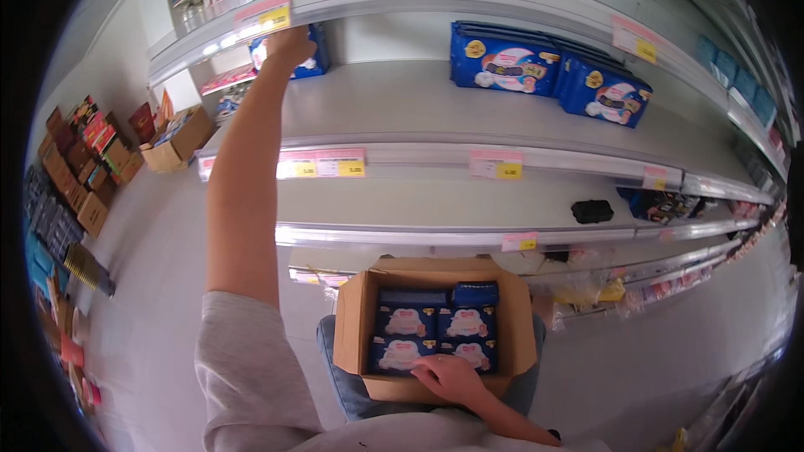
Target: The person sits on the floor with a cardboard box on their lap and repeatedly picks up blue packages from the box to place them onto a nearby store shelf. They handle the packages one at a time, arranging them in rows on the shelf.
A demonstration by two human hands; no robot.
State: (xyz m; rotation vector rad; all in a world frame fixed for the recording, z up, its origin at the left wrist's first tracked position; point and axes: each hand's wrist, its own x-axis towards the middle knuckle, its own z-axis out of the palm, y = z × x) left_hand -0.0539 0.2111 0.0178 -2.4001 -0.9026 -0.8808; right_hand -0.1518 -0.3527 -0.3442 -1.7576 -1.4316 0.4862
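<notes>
My left hand (290, 47) reaches up to the left end of a metal shelf, at a blue plastic-wrapped package (319, 53) that stands there; the shelf edge above partly covers the fingers, so the grip is unclear. My right hand (447, 378) rests over blue packages (402, 353) inside an open cardboard box (350, 326) on my lap; its fingers are partly spread and touch the top of the packs. More blue packages (512, 69) stand in two rows farther right on the same shelf.
Shelf edges with price labels (495, 165) cross in front. A small black object (592, 211) and dark packages (666, 206) lie on the shelf below. Cardboard boxes (179, 138) stand on the floor at left. Plastic-wrapped goods (590, 294) hang low at right.
</notes>
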